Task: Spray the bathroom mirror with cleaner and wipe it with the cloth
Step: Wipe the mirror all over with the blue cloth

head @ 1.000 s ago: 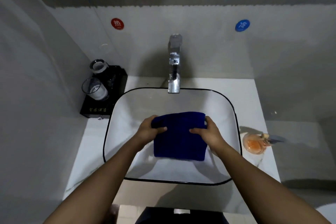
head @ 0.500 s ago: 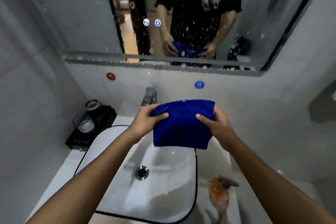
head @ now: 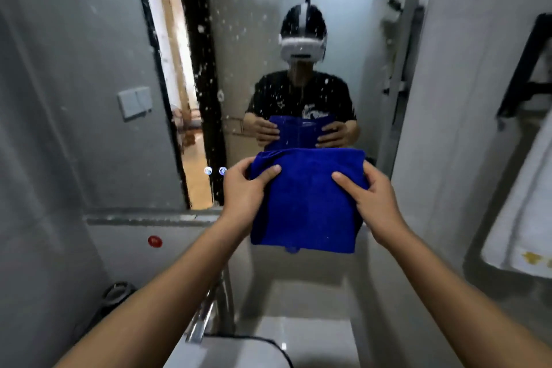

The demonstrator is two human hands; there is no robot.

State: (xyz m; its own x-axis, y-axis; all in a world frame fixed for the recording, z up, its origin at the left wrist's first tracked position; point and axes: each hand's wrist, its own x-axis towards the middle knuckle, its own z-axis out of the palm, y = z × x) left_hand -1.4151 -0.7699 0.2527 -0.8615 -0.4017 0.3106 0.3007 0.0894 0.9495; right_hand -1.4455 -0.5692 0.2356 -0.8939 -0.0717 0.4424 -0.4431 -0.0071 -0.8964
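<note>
You hold the folded blue cloth up in front of the mirror, which is speckled with white droplets. Your left hand pinches its left edge and your right hand its right, thumbs on the near face. The faucet shows below.

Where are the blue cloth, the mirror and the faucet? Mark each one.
blue cloth (head: 307,197), head view, middle of its front face.
mirror (head: 98,98), head view, glass left of centre.
faucet (head: 200,323), head view, its metal spout.
</note>
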